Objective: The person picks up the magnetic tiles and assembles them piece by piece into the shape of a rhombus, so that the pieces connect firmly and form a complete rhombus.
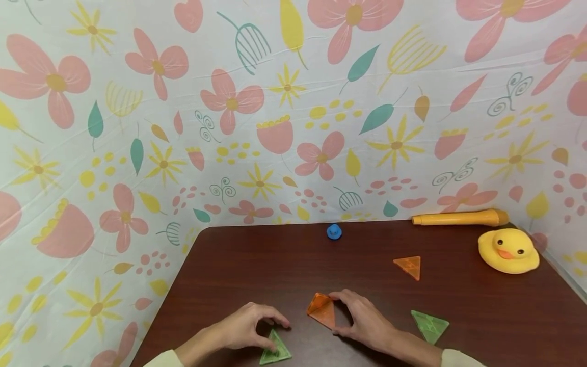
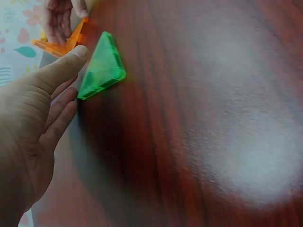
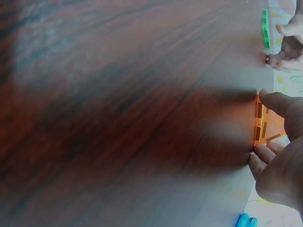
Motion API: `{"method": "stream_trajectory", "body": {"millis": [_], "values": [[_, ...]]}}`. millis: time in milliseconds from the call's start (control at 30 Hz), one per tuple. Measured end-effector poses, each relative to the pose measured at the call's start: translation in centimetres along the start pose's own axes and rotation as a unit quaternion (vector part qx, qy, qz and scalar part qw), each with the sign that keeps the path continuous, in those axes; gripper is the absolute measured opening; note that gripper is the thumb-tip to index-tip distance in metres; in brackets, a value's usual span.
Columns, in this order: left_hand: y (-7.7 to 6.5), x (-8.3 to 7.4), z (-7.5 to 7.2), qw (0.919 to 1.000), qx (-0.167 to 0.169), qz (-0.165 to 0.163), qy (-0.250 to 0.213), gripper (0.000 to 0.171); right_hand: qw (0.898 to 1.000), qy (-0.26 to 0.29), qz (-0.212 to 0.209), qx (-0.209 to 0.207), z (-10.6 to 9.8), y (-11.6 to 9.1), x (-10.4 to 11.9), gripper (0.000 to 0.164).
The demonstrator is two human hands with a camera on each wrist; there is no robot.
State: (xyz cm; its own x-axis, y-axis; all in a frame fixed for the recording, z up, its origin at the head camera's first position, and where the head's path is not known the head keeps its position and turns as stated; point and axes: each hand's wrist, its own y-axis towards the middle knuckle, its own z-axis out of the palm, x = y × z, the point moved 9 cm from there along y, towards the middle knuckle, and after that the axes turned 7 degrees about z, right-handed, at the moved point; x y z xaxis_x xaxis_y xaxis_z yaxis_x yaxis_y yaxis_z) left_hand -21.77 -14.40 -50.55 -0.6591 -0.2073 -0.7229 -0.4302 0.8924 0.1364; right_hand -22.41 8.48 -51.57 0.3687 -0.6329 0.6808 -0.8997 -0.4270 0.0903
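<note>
My right hand [image 1: 367, 319] pinches a pair of orange translucent triangle tiles [image 1: 323, 312] between thumb and fingertips. In the left wrist view the orange tiles [image 2: 77, 37] form a V, one leaning up from the other. My left hand [image 1: 251, 326] hovers over a green translucent triangle tile [image 1: 277, 354], fingers loosely bent and apart. In the right wrist view, that green tile [image 3: 266, 29] lies on the table with a gap to the left hand [image 3: 289, 47].
Another orange triangle tile [image 1: 411, 267] and another green one [image 1: 430, 326] lie to the right on the dark wooden table [image 1: 257, 265]. A small blue duck [image 1: 334, 232], a yellow microphone-like toy [image 1: 460, 218] and a yellow duck [image 1: 508, 251] stand toward the back by the flowered cloth [image 1: 284, 168].
</note>
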Motion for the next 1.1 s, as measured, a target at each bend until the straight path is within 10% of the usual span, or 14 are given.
{"method": "stream_trajectory", "body": {"millis": [533,1100], "values": [[-2.7,0.6,0.4,0.9983,0.015,-0.003,0.056,0.065,1.0,0.003,0.009,0.003,0.0,0.0,0.1,0.065],[-1.2,0.6,0.5,0.9934,0.038,0.006,0.108,0.059,1.0,0.002,0.011,0.002,0.1,-0.1,0.0,0.065]]}}
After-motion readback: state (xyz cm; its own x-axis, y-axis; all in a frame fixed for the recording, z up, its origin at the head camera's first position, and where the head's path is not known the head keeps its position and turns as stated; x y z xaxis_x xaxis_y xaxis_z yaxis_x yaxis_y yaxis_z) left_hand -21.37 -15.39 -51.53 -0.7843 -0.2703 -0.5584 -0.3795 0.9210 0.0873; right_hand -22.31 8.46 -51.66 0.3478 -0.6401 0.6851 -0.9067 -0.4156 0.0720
